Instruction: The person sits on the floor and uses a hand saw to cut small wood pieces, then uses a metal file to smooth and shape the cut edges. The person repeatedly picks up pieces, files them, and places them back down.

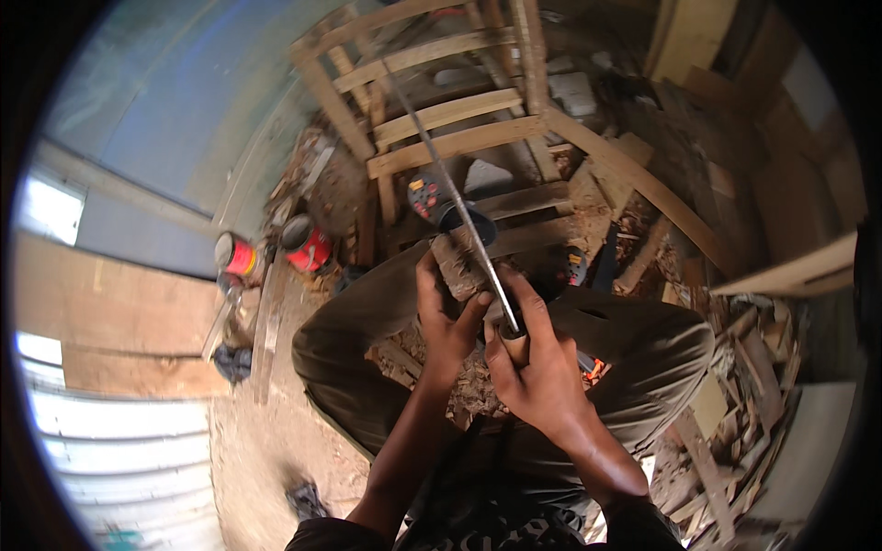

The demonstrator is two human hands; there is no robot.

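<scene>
Wood scraps (pixel 758 367) litter the floor (pixel 266 450). The left hand (pixel 446 335) wraps a brown block (pixel 451 266), seemingly to steady it; the right hand (pixel 544 375) clasps the handle (pixel 516 350) of a long metal rod (pixel 466 217) crossing over the block, contact unclear.

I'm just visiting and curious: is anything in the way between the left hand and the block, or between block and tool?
Nothing visible is. The left hand grips the block directly. The tool, held in the right hand, crosses over the block in this view; whether they touch, I can't tell.
</scene>
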